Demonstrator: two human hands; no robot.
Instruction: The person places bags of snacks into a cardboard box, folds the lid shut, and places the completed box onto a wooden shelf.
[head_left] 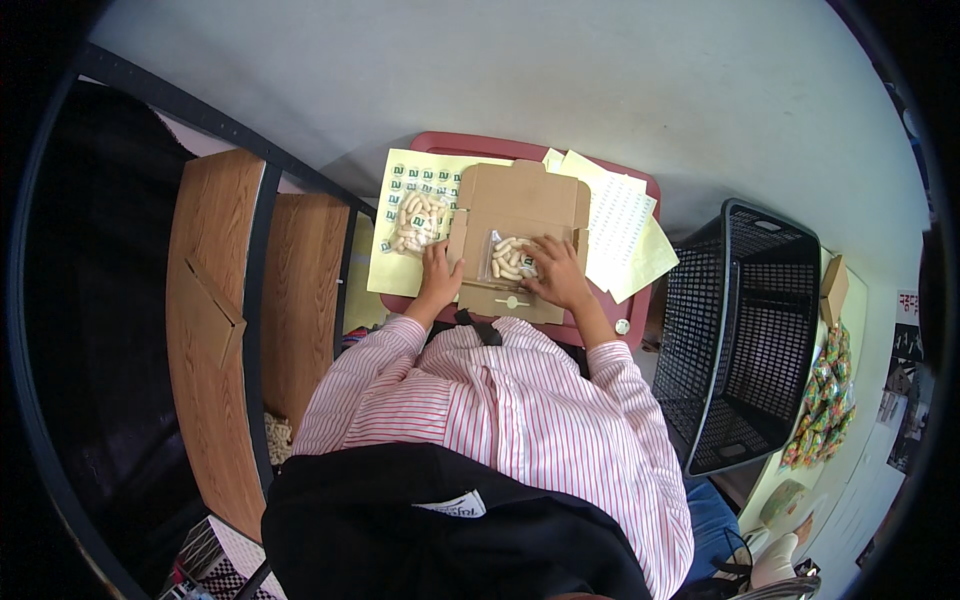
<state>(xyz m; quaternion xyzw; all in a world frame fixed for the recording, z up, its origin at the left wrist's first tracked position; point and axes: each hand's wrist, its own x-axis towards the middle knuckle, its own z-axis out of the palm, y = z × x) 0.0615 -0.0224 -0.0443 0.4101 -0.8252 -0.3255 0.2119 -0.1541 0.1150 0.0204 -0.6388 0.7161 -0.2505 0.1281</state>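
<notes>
Sticker sheet [388, 268] lies left of the open cardboard box [518, 200]; on it, a clear bag of pale, finger-shaped pieces [418, 222]. Left hand [438, 277] at the box's left edge, fingers extended; grip cannot be told. Inside the box, near side: second bag [507, 262]. Right hand [560, 275] spread over that bag's right part, touching; grip cannot be told. Right of box: printed sheets [620, 225]; farther right, black basket [770, 340].
</notes>
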